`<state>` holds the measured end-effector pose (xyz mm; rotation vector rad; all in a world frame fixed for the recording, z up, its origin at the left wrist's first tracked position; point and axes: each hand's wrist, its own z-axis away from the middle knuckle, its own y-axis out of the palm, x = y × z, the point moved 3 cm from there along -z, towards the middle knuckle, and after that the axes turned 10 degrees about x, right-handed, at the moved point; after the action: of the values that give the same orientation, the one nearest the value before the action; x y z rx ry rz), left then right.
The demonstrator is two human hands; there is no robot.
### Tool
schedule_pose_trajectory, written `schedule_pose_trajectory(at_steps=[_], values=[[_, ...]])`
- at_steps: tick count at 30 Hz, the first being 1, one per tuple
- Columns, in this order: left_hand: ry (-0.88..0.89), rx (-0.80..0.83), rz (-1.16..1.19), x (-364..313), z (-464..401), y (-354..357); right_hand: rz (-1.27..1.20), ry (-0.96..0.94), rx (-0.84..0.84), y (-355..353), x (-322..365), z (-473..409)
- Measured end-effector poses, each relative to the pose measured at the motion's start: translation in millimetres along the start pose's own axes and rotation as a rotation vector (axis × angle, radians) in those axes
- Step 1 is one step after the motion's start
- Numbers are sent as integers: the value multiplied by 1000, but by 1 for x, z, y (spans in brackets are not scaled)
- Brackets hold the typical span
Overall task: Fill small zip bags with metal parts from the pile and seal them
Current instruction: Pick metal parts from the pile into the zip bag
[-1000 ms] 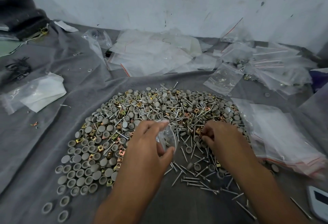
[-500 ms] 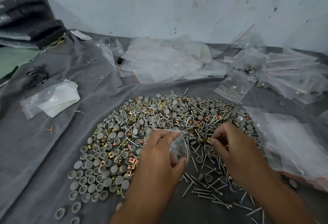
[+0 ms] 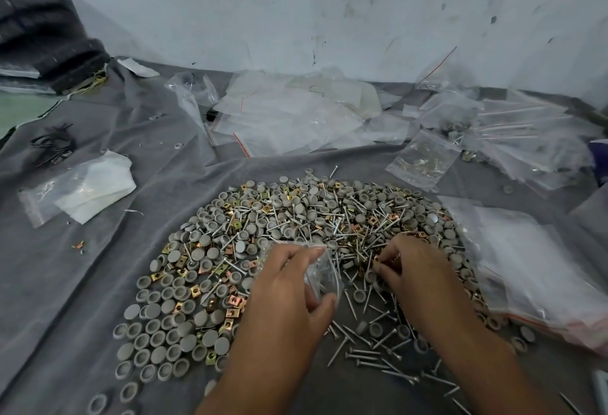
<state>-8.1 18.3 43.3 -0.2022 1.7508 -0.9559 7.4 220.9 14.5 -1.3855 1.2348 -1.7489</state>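
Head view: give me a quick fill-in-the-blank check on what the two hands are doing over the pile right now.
1. The left hand holds a small clear ____ open above the pile.
2. The right hand has its fingers down in the ____ of nails, grey caps and brass clips.
3. The pile lies on a ____ cloth.
4. A stack of flat bags lies to the ____ of the pile.

Missing words: bag; pile; grey; right

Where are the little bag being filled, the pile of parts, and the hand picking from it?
small zip bag (image 3: 320, 274), head view, clear side wall.
pile (image 3: 296, 214), head view, middle.
right hand (image 3: 416, 269), head view, back of hand.
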Motion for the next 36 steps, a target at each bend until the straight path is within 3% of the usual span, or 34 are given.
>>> schedule_pose_trajectory(at_steps=[10, 16, 19, 22, 26, 31, 36], values=[[-7, -12, 2, 2, 0, 0, 33, -81, -38, -2, 0, -1], [1, -10, 4, 1, 0, 0, -407, -133, -126, -26, 10, 7], [8, -11, 19, 2, 0, 0, -537, -167, -47, -33, 23, 15], [4, -10, 16, 3, -1, 1, -598, -319, 38, -34, 44, 30], [16, -26, -9, 3, -3, 2, -429, -466, -55, -27, 64, 42], [35, -44, -25, 3, -3, 4, -182, -474, -76, -16, 70, 45], [49, -45, -19, 2, -3, 4, -181, -489, -100, -14, 70, 46]])
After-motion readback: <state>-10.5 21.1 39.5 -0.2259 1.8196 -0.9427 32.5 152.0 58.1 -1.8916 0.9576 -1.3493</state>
